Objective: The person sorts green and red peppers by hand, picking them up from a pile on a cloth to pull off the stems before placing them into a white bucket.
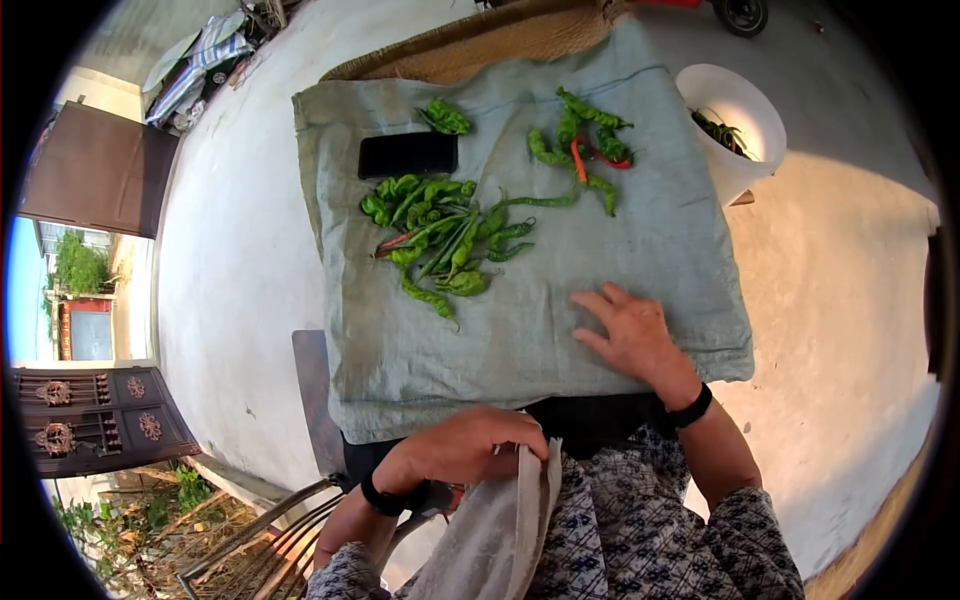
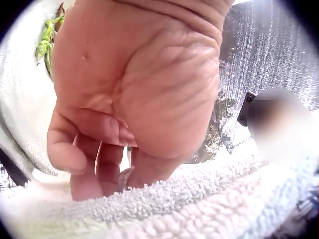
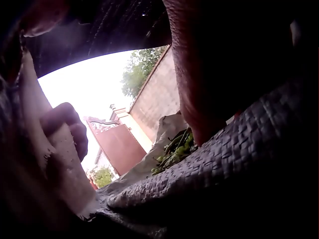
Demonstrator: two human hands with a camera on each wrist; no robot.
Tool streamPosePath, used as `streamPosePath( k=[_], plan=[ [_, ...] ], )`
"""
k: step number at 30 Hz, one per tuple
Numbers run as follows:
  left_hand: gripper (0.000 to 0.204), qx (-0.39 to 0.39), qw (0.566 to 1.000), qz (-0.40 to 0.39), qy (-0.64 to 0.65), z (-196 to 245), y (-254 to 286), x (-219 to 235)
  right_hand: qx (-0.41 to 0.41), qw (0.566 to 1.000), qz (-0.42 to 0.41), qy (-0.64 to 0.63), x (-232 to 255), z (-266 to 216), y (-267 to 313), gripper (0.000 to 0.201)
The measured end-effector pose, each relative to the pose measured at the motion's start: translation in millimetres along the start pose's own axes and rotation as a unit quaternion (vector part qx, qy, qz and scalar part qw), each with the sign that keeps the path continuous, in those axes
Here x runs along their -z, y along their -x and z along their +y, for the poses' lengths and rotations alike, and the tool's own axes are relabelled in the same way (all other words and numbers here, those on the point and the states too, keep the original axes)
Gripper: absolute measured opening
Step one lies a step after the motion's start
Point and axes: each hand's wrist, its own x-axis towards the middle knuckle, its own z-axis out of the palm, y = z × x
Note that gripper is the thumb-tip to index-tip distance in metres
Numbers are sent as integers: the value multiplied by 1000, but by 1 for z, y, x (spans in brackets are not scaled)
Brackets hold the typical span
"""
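Observation:
My left hand (image 1: 465,445) grips the edge of a pale towel (image 1: 490,530) that hangs over the lap. In the left wrist view the towel's looped pile (image 2: 199,199) lies against the curled fingers. My right hand (image 1: 635,335) is spread palm down over the near right part of a grey-green woven sack (image 1: 520,340). It holds nothing. Ahead of both hands, a heap of green chili peppers (image 1: 440,225) lies on the sack, with a reddish one among them. A smaller group of peppers (image 1: 570,130) with two red ones lies farther right.
A black phone (image 1: 408,155) and a small pepper cluster (image 1: 447,117) lie at the sack's far left. Beyond its right edge stands a white bucket (image 1: 735,90) with dark peppers inside. A metal-framed chair (image 1: 260,540) is at the lower left.

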Motion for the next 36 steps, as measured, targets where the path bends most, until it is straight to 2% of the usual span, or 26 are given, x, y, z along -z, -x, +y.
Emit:
streamPosePath(
  k=[2,3,4,6,9,12,15,18,21,24,29,34,36],
  plan=[
    [33,-18,992,124,-18,-4,-1,-1,-2,1000,7,-1,-1,2,1,47],
    [28,28,995,94,-11,10,-3,4,-2,1000,8,-1,-1,4,2,47],
    [23,21,976,204,74,13,-3,8,-4,1000,13,1,-4,5,2,48],
    [21,-14,955,274,115,26,-10,17,-3,1000,17,2,-10,7,3,50],
    [20,-42,908,309,280,81,-32,24,-3,1000,1,14,3,-5,1,39],
    [25,-170,881,225,380,112,-62,18,2,1000,13,-12,7,-19,-4,39],
    [26,-268,848,102,445,136,-83,-8,-6,999,31,-33,13,-24,-5,41],
    [26,-333,812,4,480,152,-89,-36,-1,997,52,-58,3,-12,-3,40],
    [27,-360,784,-45,503,161,-88,-53,-8,996,52,-68,-3,-5,-1,38],
    [28,-364,773,-69,515,165,-91,-65,-32,997,40,-58,-1,-8,-1,36],
    [30,-380,769,-95,505,166,-99,-78,-13,997,68,-45,0,-2,-4,33],
    [31,-384,765,-77,511,156,-91,-72,-36,997,51,-48,-2,-5,0,29],
    [32,-395,766,-75,502,152,-87,-72,-14,997,67,-48,-6,-5,-2,28]
  ],
)
